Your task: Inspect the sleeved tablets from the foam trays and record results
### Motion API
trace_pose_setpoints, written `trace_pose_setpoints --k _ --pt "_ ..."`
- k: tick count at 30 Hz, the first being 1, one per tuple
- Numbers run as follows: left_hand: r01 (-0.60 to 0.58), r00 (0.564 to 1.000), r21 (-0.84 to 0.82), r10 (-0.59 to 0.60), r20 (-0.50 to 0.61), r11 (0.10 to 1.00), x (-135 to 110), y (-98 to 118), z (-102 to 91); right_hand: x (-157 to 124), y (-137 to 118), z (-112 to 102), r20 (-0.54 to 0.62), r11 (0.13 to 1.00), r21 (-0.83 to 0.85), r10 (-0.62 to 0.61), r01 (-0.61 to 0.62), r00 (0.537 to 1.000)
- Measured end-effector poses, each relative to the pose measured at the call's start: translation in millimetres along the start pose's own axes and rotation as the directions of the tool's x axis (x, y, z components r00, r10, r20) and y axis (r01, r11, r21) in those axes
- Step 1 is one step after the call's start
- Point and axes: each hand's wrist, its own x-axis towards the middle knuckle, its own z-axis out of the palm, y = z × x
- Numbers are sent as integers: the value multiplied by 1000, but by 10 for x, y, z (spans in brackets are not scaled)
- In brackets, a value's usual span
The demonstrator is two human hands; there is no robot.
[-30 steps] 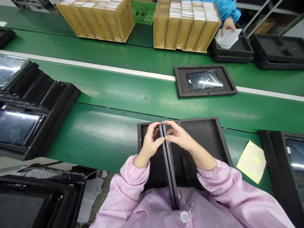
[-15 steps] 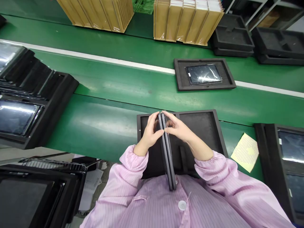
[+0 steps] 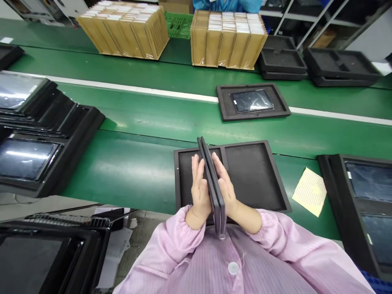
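two slim dark tablets [image 3: 215, 190] stand edge-up, pressed between left grip [image 3: 201, 196] and right grip [image 3: 227, 190].

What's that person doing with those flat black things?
The person is holding what look like two tablets on edge, side by side, between the left hand and the right hand, fingers stretched out. They are above a black two-part tray on the green work surface. Farther away, a single tablet lies in a smaller black tray. A yellow paper lies to the person's right.
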Motion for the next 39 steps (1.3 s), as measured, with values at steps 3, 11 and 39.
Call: trace_pose_setpoints --k 3,11,39 --pt "182 983 -113 -183 1 977 265 315 98 305 -293 -16 37 988 103 110 -113 993" --pt "372 920 -226 -390 -36 900 396 249 202 451 -148 38 4 930 191 319 -314 948" --pt "-7 997 162 -6 79 987 710 184 474 360 -255 -511 -153 867 235 478 -438 865"
